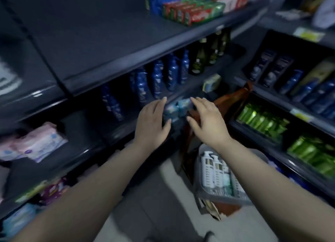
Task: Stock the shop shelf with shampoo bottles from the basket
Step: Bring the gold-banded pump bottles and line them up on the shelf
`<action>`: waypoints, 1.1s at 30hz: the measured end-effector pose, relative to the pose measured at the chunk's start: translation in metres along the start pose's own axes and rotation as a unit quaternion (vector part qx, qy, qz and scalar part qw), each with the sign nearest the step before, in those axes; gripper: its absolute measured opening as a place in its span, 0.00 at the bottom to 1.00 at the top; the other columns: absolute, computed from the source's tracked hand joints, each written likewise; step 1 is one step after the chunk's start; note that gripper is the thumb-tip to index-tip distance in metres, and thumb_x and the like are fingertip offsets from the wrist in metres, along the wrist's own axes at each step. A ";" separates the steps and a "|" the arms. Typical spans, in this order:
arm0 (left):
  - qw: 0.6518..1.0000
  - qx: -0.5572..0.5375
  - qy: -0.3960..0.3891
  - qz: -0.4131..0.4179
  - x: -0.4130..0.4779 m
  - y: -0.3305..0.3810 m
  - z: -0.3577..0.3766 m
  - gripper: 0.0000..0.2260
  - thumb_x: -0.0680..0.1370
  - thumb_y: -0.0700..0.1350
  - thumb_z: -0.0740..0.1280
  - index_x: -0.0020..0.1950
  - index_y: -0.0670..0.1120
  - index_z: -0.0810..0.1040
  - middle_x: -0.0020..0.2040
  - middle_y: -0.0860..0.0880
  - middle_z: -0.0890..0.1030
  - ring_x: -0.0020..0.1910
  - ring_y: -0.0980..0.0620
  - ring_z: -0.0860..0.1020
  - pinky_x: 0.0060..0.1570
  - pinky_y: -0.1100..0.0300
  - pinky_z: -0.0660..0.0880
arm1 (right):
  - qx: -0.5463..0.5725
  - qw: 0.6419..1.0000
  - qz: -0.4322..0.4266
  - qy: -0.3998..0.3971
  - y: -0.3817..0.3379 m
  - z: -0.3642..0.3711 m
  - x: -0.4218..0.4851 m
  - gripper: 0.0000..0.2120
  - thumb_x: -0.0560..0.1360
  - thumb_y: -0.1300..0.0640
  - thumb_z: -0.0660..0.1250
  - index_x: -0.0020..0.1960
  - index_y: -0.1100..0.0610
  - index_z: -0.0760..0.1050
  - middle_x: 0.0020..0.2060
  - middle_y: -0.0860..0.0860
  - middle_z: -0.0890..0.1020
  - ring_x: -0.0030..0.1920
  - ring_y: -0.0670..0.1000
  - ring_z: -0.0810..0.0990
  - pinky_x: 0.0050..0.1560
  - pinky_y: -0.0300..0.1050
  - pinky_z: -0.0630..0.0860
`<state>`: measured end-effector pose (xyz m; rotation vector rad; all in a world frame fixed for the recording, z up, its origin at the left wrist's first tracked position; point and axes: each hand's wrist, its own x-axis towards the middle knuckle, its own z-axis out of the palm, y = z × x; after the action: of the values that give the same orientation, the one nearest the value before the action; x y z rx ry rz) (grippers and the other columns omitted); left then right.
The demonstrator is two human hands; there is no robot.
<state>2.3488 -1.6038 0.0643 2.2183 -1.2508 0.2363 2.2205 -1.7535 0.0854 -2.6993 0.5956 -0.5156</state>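
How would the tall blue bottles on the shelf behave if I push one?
Probably tippy: the blue bottles stand tall and narrow. Standing close in a row, one may knock its neighbours. Their glossy surface hints they could slip when gripped.

Dim, blue-tinted shop aisle, softened throughout by motion blur.
Light seems to fall from above: the left hand [152,122] and right hand [206,122] are the brightest, sharpest parts, while the pale blue items [176,109] between them smear. Above the grip, the upper shelf board [126,47] casts deep shadow over the dark blue bottles [172,73]. Far left of the grip, streaked glare marks a shelf edge. Below and right of it, the basket [223,200] and green packets [261,120] blur, and shelf lines bow outward.
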 end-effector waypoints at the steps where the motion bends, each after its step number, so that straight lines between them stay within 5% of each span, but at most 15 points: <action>1: 1.000 -0.006 -0.012 0.004 0.000 0.010 0.016 0.27 0.76 0.46 0.68 0.73 0.40 0.66 0.65 0.40 0.74 0.63 0.39 0.73 0.63 0.47 0.70 | -0.002 1.000 0.016 -0.006 0.019 -0.001 -0.012 0.28 0.75 0.50 0.64 0.73 0.59 0.66 0.69 0.59 0.72 0.71 0.62 0.67 0.72 0.58 0.62; 10: 0.989 -0.035 -0.139 -0.021 -0.025 0.101 0.161 0.28 0.75 0.44 0.69 0.73 0.40 0.66 0.66 0.40 0.74 0.65 0.40 0.72 0.65 0.46 0.70 | -0.017 0.989 0.139 -0.055 0.194 -0.001 -0.115 0.26 0.76 0.55 0.67 0.72 0.59 0.67 0.69 0.60 0.72 0.71 0.61 0.67 0.71 0.56 0.61; 17: 0.967 -0.044 -0.229 -0.099 -0.056 0.133 0.267 0.27 0.78 0.48 0.66 0.75 0.43 0.64 0.69 0.42 0.71 0.67 0.42 0.70 0.66 0.50 0.67 | -0.018 0.969 0.222 -0.107 0.298 0.031 -0.177 0.26 0.75 0.48 0.64 0.71 0.56 0.70 0.66 0.57 0.75 0.66 0.60 0.73 0.63 0.55 0.71; 33: 0.902 -0.076 -0.335 -0.262 -0.111 0.084 0.438 0.37 0.75 0.40 0.70 0.78 0.43 0.54 0.70 0.38 0.64 0.66 0.38 0.68 0.65 0.46 0.68 | 0.065 0.911 0.341 -0.221 0.384 0.209 -0.210 0.40 0.75 0.53 0.69 0.78 0.59 0.50 0.75 0.62 0.59 0.73 0.63 0.61 0.70 0.55 0.63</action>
<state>2.1653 -1.8020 -0.3074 2.4740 -0.8649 -0.8703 1.9997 -1.9387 -0.3050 -2.1589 1.2248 0.2282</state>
